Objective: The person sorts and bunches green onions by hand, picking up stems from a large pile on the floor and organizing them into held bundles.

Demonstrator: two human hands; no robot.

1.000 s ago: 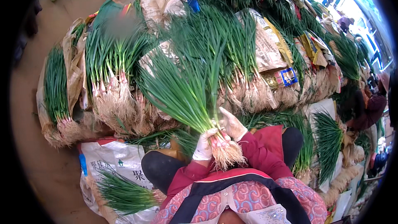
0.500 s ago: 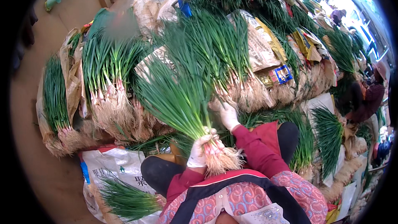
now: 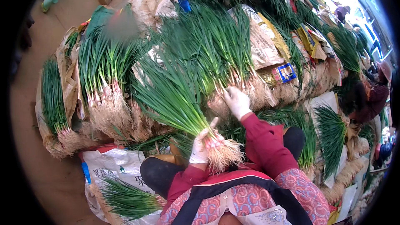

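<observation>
White-gloved, my left hand (image 3: pixel 202 145) is closed round a bunch of green garlic (image 3: pixel 183 112) just above its pinkish bulbs. Its long leaves fan out up and to the left, and the pale roots hang over my lap. My right hand (image 3: pixel 237 102), gloved too, is at the front of the heap of green garlic (image 3: pixel 221 54) before me. Its fingers pinch at the stems just above the roots; how many stems they hold is hidden.
More green garlic (image 3: pixel 110 66) stands bundled at the left beside brown sacking (image 3: pixel 71 75). A white printed sack (image 3: pixel 110 164) lies at lower left with a small bunch (image 3: pixel 129 200) on it. Paper sacks (image 3: pixel 266 46) lie among the heap. Another person (image 3: pixel 371 96) sits at the far right.
My right hand has moved up and slightly right, away from the held bunch to the stems in the heap. My left hand keeps the bunch, which tilts a little more to the left.
</observation>
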